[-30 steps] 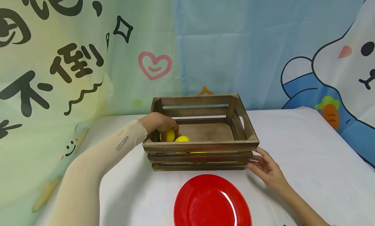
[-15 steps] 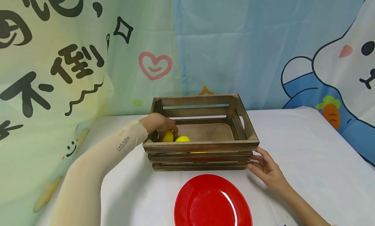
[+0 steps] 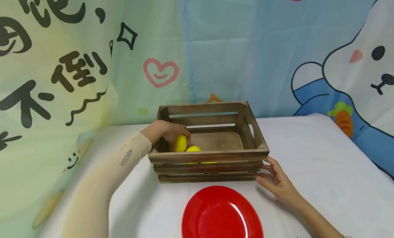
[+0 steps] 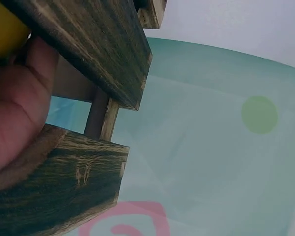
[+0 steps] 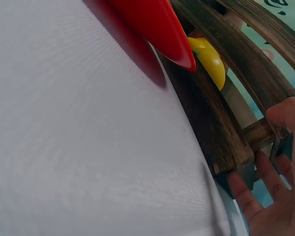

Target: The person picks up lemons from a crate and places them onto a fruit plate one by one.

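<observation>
A slatted wooden crate (image 3: 212,155) stands on the white-covered table. My left hand (image 3: 173,132) reaches over its left end and holds a yellow lemon-like fruit (image 3: 180,143) inside, fingers curled round it. The left wrist view shows part of that hand (image 4: 17,101) beside the fruit (image 4: 6,30), whose rest is cut off. A second yellow fruit (image 3: 193,149) lies just right of it, partly behind the front slats. My right hand (image 3: 278,181) grips the crate's front right corner, thumb toward the front slats and fingers round the end. A red plate (image 3: 220,214) lies in front of the crate.
A printed cloth backdrop (image 3: 221,60) hangs right behind the crate. White cloth (image 3: 307,149) covers the table on both sides. In the right wrist view, a yellow fruit (image 5: 211,64) with a green bit shows between the slats.
My left hand has shifted slightly right inside the crate, and more of the yellow fruit it holds now shows. My right hand stays at the crate's corner. The head view has tilted slightly.
</observation>
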`<state>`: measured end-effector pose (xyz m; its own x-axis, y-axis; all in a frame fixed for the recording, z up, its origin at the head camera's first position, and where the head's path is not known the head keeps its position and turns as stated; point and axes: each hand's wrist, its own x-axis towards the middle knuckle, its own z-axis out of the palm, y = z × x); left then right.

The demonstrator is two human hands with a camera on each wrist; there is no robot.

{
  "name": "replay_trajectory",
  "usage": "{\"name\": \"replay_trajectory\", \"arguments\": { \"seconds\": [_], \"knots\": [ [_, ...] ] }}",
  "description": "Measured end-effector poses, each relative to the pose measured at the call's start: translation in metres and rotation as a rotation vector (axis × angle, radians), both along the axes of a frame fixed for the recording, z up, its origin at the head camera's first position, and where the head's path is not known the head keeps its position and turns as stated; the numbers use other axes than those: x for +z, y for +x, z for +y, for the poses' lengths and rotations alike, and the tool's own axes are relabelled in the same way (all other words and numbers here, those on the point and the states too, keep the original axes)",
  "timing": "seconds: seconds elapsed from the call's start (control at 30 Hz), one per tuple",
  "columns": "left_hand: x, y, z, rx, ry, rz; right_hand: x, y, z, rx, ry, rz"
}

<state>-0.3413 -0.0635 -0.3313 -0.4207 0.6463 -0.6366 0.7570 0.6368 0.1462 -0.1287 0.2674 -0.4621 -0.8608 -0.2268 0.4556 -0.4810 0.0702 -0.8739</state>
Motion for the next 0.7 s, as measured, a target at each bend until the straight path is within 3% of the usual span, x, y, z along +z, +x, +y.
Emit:
{"name": "replay_trajectory", "arguments": {
  "seconds": [0.13,0.3,0.53,0.7],
  "knots": [
    [0.0,0.002,-0.003,0.017,0.08,-0.013,-0.002,0.0,-0.001,-0.015,0.015,-0.004],
    [0.001,0.002,-0.007,0.041,0.244,-0.025,-0.002,-0.001,-0.001,0.027,-0.007,0.021],
    [-0.001,0.003,-0.011,0.004,0.503,-0.013,-0.001,0.0,0.0,0.019,0.011,0.028],
    [0.003,0.003,-0.008,0.03,0.656,0.076,-0.001,0.001,0.001,0.005,0.022,0.035]
  ]
}}
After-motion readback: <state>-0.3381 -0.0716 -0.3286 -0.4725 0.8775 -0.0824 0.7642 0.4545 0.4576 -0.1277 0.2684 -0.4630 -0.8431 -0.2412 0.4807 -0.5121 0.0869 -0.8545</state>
